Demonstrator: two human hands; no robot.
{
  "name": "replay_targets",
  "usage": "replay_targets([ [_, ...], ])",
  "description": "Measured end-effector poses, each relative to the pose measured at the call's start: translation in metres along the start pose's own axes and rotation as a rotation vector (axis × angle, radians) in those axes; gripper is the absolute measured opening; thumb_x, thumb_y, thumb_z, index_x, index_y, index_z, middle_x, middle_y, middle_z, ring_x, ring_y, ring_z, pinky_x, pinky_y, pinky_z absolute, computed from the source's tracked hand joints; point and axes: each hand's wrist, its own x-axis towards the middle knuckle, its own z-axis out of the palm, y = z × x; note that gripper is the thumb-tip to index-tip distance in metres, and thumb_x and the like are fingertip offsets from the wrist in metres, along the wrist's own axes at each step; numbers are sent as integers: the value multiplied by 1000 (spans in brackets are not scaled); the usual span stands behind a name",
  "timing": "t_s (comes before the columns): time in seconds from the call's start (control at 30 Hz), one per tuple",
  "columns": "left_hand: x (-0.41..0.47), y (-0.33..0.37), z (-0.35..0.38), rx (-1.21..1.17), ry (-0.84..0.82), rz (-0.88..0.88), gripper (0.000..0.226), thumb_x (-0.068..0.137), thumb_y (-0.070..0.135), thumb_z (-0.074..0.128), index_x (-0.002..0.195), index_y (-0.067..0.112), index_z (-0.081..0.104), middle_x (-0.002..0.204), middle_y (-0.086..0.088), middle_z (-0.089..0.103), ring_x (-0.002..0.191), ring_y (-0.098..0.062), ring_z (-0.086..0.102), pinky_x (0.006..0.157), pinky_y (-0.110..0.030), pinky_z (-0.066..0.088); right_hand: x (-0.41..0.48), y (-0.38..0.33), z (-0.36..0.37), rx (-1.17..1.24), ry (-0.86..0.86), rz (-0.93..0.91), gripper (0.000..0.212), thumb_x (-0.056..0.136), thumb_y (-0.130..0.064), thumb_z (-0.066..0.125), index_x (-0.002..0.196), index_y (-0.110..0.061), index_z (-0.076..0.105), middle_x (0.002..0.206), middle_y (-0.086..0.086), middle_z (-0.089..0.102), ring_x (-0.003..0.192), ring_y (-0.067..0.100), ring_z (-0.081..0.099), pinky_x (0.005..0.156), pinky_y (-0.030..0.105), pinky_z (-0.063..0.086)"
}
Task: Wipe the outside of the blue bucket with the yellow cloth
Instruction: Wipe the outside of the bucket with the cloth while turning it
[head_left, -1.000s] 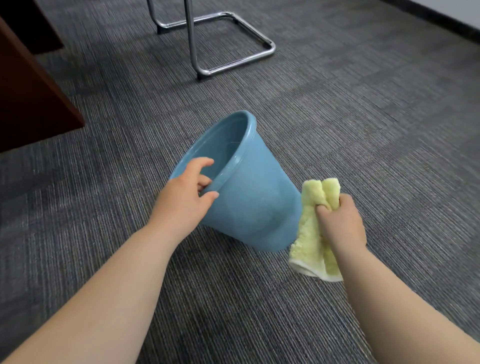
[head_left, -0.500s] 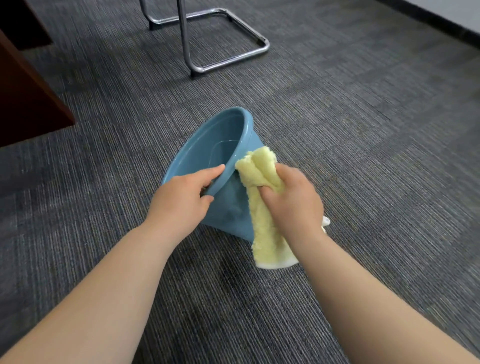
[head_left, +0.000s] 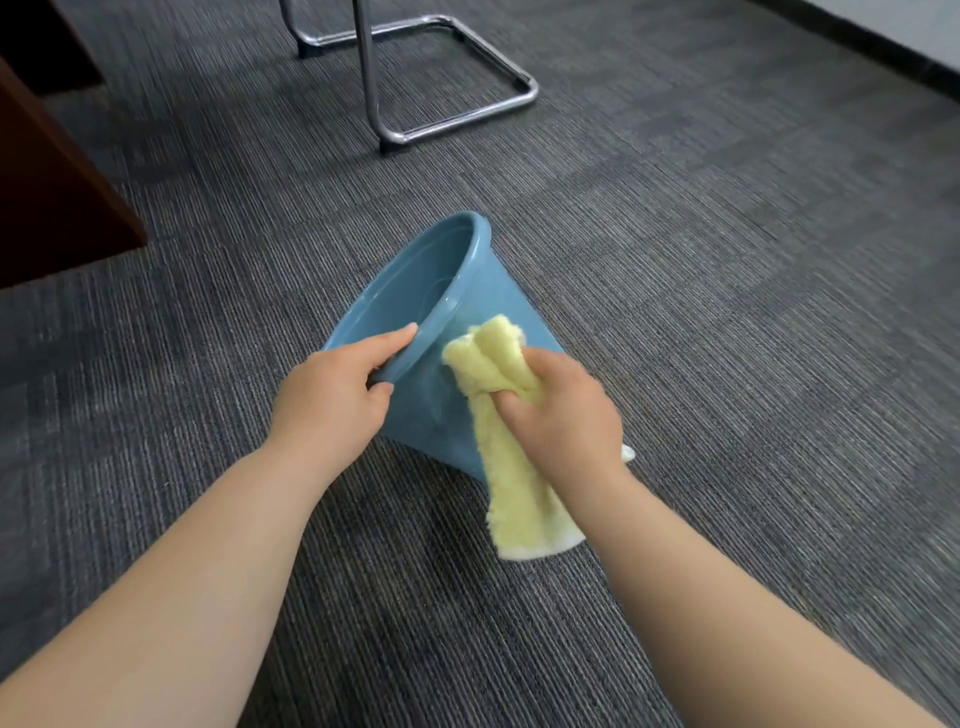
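The blue bucket (head_left: 488, 291) stands tilted on the grey carpet, its mouth turned up and to the left. My left hand (head_left: 335, 397) grips the near part of its rim, thumb on the inside edge. The yellow cloth (head_left: 501, 441) is bunched in my right hand (head_left: 563, 415), which presses it against the bucket's outer wall just below the rim. The cloth's loose end hangs down to the carpet in front of the bucket's base, which is partly hidden behind my right hand and the cloth.
A chrome chair frame (head_left: 457, 67) stands on the carpet behind the bucket. A dark wooden desk panel (head_left: 52, 192) fills the far left. A dark skirting board (head_left: 883, 47) and white wall run along the upper right.
My right hand brought the cloth from the right of the bucket onto its outer wall near the rim. My left hand's fingers shifted to a firmer hold on the rim.
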Motion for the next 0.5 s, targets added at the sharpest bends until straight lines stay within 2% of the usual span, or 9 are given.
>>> replay_targets([
  [0.13,1,-2,-2,-20,4,-25,54,80,6,53,121,40,47,113,-4,65,103,-27,58,90,-39,44,-7,-6,8,-19,-80,-125,39,78,-28,56,117,-29,52,114,-5,58,102,21,54,70,27,33],
  [0.27,-1,0,-2,-27,-1,-34,46,79,23,60,120,40,49,113,1,64,107,-21,57,88,-37,44,-4,1,6,-43,-31,-112,37,79,-25,54,116,-28,52,109,-3,59,98,22,56,66,27,30],
  [0.4,1,-2,-2,-16,12,-52,34,80,26,58,112,36,57,96,3,65,98,-20,58,75,-30,40,-9,-2,11,-76,-72,-201,41,79,-26,55,120,-28,51,115,-4,58,98,23,56,69,29,34],
  [0.5,2,-4,-3,-23,7,-59,29,79,21,60,105,34,62,83,9,56,91,-21,58,75,-31,40,-3,7,8,-99,-54,-160,39,80,-25,53,119,-26,51,114,-2,58,99,25,56,69,29,32],
])
